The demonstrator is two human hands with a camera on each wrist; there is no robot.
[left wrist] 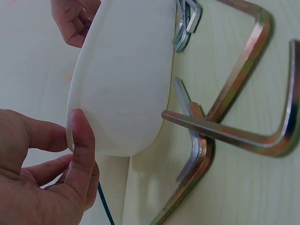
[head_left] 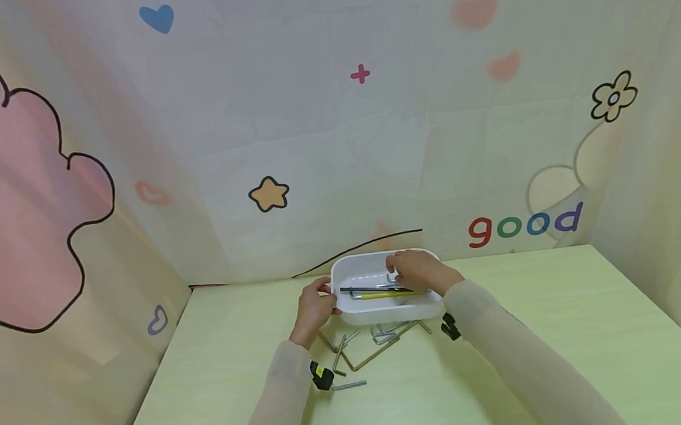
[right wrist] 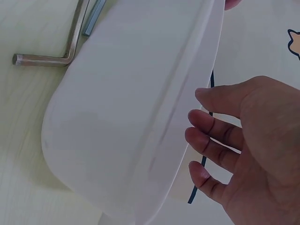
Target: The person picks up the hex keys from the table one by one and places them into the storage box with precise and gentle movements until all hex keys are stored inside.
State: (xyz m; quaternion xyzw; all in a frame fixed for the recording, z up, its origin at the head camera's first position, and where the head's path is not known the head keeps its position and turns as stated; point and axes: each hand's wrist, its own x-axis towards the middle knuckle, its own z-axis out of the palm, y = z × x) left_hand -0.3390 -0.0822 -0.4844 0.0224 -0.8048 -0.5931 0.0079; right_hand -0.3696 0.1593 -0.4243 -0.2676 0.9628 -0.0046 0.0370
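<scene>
A white plastic tray (head_left: 385, 316) stands at the back of the table. My left hand (head_left: 314, 308) pinches its left rim between thumb and fingers, also plain in the left wrist view. Over the tray's right side is my right hand (head_left: 420, 271), fingers loosely bent; the right wrist view shows nothing between them. Inside the tray lie a yellow rod (head_left: 383, 295), a black rod (head_left: 361, 289) and a small silver hex key (head_left: 390, 278), partly hidden by the right hand. Several bronze hex keys (left wrist: 248, 51) and silver hex keys (left wrist: 187, 23) lie in front of the tray.
A short silver rod (head_left: 350, 385) lies near the left wrist's black camera (head_left: 322, 376). Behind the tray hangs a printed cloth (head_left: 322, 127), close to the table's (head_left: 536, 330) back edge. More cloth hangs at both sides.
</scene>
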